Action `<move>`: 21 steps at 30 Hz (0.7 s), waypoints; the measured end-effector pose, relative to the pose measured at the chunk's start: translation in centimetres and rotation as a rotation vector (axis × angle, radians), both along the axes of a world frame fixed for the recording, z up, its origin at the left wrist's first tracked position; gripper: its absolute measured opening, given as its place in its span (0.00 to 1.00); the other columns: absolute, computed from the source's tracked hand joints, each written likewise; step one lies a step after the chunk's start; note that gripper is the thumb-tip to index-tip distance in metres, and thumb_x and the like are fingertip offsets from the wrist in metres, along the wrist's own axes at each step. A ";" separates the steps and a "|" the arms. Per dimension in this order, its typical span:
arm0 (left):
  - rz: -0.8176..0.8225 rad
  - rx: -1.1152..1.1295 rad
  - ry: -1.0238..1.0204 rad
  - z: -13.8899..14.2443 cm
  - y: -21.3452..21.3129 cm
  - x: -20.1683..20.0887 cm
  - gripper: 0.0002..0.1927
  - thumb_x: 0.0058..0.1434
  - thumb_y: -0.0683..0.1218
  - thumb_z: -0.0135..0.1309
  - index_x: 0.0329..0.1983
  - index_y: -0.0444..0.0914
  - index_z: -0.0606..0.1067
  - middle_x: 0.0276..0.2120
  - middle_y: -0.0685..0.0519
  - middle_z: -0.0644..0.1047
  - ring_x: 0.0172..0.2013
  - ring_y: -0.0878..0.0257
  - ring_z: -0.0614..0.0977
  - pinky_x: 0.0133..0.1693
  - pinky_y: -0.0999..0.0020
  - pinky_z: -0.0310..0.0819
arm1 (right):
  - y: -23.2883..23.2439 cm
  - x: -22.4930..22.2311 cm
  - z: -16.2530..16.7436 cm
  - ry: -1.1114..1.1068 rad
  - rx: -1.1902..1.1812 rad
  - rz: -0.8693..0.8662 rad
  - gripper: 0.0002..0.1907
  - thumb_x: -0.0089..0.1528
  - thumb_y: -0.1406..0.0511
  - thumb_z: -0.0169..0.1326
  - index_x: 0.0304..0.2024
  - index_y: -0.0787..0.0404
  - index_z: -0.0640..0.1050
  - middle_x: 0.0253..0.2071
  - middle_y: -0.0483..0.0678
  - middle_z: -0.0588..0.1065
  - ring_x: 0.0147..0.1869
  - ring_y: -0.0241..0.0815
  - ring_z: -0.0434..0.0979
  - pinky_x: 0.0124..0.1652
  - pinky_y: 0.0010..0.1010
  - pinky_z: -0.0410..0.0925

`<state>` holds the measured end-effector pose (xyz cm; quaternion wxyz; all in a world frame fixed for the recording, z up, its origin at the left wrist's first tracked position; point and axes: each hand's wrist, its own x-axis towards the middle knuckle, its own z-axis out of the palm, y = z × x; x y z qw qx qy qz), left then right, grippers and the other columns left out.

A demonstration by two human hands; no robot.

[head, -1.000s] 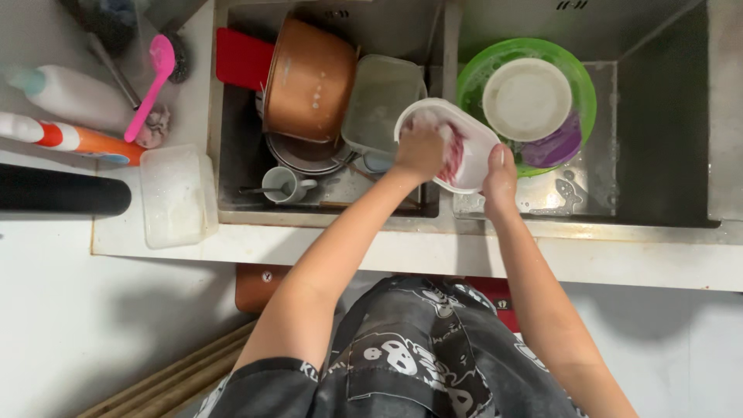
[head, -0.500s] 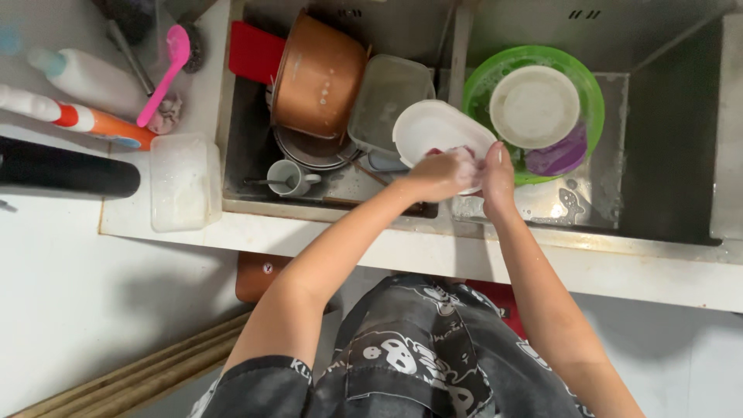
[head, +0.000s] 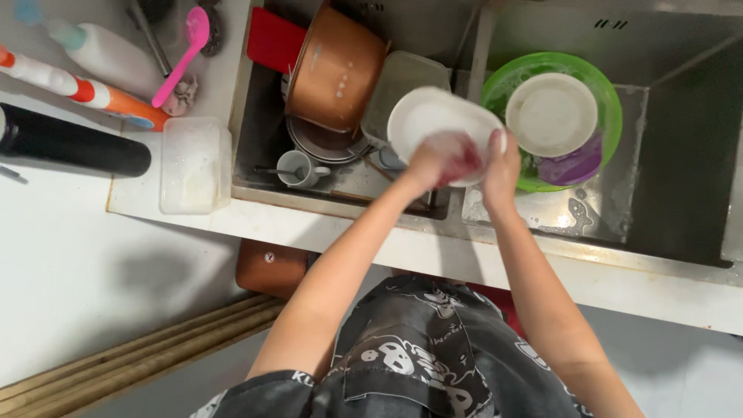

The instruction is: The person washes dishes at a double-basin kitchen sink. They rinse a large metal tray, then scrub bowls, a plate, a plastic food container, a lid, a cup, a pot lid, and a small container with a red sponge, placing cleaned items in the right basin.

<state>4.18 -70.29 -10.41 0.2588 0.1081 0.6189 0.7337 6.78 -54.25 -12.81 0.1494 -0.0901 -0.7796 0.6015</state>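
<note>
Over the divider between the two sink bowls I hold a white oval plate (head: pixel 424 116). My right hand (head: pixel 501 164) grips its right edge. With fingers closed around a red sponge (head: pixel 463 159), my left hand (head: pixel 429 164) presses it against the plate's lower face. To the right, a green basin (head: pixel 611 89) holds a round white plate (head: pixel 549 112) and a purple dish (head: pixel 579 166). Behind the plate in the left bowl lie a copper pot (head: pixel 333 70), a grey container (head: pixel 398 85) and a white mug (head: pixel 298 166).
A red board (head: pixel 275 39) leans at the back of the left sink bowl. On the counter to the left are a clear plastic box (head: pixel 193 162), a pink spoon (head: pixel 182 50), squeeze bottles (head: pixel 93 93) and a black cylinder (head: pixel 70 143). The right sink bowl (head: pixel 681 178) is wet.
My left hand has rubbed the sponge from the plate's middle down to its lower edge and back toward the lower centre. My right hand stays on the rim.
</note>
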 end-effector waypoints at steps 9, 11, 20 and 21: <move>0.650 0.850 -0.248 0.7 -7.0 -4.4 0.21 0.73 0.57 0.43 0.55 0.38 0.75 0.53 0.50 0.78 0.52 0.59 0.81 0.56 0.60 0.73 | -0.9 0.2 1.9 -0.517 -0.522 0.195 0.20 0.70 0.63 0.39 0.56 0.73 0.68 0.41 0.61 0.79 0.30 0.50 0.83 0.24 0.34 0.71; 0.574 1.058 -0.282 -0.9 -5.1 -4.2 0.23 0.71 0.59 0.43 0.55 0.39 0.75 0.52 0.50 0.78 0.51 0.57 0.81 0.55 0.59 0.74 | -2.7 0.4 2.6 -0.577 -0.580 0.291 0.20 0.69 0.64 0.39 0.52 0.76 0.71 0.36 0.63 0.80 0.26 0.49 0.81 0.22 0.32 0.71; 0.472 0.620 -0.518 -6.0 2.4 0.5 0.15 0.74 0.46 0.39 0.58 0.41 0.73 0.50 0.54 0.81 0.51 0.61 0.82 0.55 0.63 0.78 | 4.4 -4.3 2.0 -0.496 -0.716 0.026 0.09 0.67 0.66 0.48 0.45 0.66 0.71 0.25 0.48 0.72 0.20 0.36 0.68 0.19 0.25 0.59; 0.481 0.632 -0.483 -5.6 1.7 0.3 0.16 0.75 0.49 0.39 0.57 0.39 0.73 0.48 0.51 0.81 0.48 0.58 0.82 0.53 0.61 0.78 | 6.1 -4.6 1.4 -0.491 -0.791 -0.026 0.09 0.68 0.66 0.48 0.47 0.66 0.70 0.27 0.46 0.72 0.23 0.35 0.69 0.21 0.23 0.60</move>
